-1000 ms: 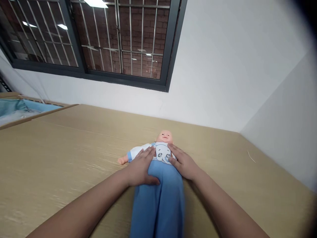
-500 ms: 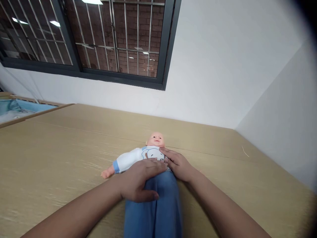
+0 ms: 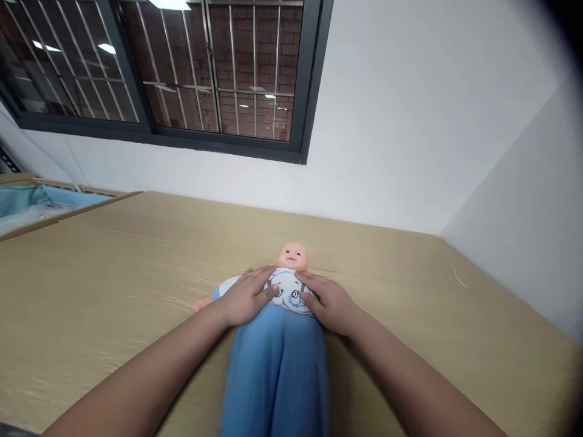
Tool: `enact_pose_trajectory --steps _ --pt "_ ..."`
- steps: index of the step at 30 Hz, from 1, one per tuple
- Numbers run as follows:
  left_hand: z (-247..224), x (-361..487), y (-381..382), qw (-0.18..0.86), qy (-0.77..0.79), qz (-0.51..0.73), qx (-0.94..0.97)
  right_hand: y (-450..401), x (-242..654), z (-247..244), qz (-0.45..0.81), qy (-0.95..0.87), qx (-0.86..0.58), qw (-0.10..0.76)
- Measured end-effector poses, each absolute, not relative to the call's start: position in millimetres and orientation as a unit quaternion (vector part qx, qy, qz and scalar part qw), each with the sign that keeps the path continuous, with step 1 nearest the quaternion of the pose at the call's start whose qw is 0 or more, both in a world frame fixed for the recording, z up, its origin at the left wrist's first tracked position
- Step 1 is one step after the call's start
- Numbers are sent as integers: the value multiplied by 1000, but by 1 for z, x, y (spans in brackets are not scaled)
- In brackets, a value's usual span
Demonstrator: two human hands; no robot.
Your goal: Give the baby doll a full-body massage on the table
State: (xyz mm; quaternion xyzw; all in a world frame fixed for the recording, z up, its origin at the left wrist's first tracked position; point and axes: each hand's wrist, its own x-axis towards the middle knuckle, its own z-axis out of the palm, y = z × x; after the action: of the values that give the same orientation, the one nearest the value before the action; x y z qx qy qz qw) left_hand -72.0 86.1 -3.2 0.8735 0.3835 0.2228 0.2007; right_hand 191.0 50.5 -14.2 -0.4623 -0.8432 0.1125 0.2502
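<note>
A baby doll [image 3: 291, 257] lies face up, its head pointing away from me. Its white shirt [image 3: 286, 289] bears a cartoon face, and long blue trousers [image 3: 277, 364] run toward me out of the bottom of the view. My left hand [image 3: 249, 297] rests on the left side of the shirt with its fingers stretched out and the thumb on the chest. On the other side, my right hand [image 3: 330, 301] lies with straight fingers along the shirt's edge. Past my left wrist part of a white sleeve with a blue cuff shows; the doll's other arm is hidden.
The doll lies on a broad tan board [image 3: 136, 273]. At the far left stands a wood-rimmed bin [image 3: 77, 209] with blue lining. Behind the board rises a white wall [image 3: 387, 121] with a dark-framed, barred window [image 3: 298, 91]. A thin pale strand [image 3: 459, 277] lies at the right.
My left hand has moved from across the doll's belly to the left side of its chest, uncovering the cartoon face. My right hand has stayed in place.
</note>
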Motion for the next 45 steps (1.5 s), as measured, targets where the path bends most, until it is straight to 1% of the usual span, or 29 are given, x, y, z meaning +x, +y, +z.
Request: enact_pose_trajectory --steps 4,7,8,11,13,14,18,23,26,31,34,36,39,42,45 --pt "-2 -71 85 189 375 226 879 45 187 -7 58 -851 -459 248" --pt "-2 -71 85 191 383 216 878 27 176 8 14 -866 -437 241" --pt "-3 -71 85 193 386 212 877 18 171 15 22 -881 -410 234" --pt "-3 -72 86 196 391 202 876 -10 152 32 116 -944 -251 182" --pt "-3 -73 86 197 391 199 877 -23 143 37 158 -956 -202 140" --pt "-2 -74 86 200 389 199 877 -25 140 37 167 -957 -199 128" --pt "-1 -76 86 210 369 194 884 -10 145 23 146 -946 -252 142" --pt "-2 -76 87 210 353 196 890 26 173 3 101 -925 -325 168" --pt "-4 -76 88 206 379 183 883 42 189 -9 93 -901 -367 214" --pt "-8 -75 90 204 382 186 882 51 195 -27 105 -851 -425 290" --pt "-4 -76 90 193 384 195 882 51 191 -30 87 -840 -445 299" --pt "4 -77 85 168 373 235 882 50 189 -29 79 -842 -444 296" --pt "20 -78 67 162 265 304 901 51 189 -27 81 -844 -439 298" --pt "31 -70 40 259 98 299 913 52 191 -27 89 -842 -438 302" --pt "28 -56 20 331 31 256 908 53 192 -27 106 -842 -432 305"
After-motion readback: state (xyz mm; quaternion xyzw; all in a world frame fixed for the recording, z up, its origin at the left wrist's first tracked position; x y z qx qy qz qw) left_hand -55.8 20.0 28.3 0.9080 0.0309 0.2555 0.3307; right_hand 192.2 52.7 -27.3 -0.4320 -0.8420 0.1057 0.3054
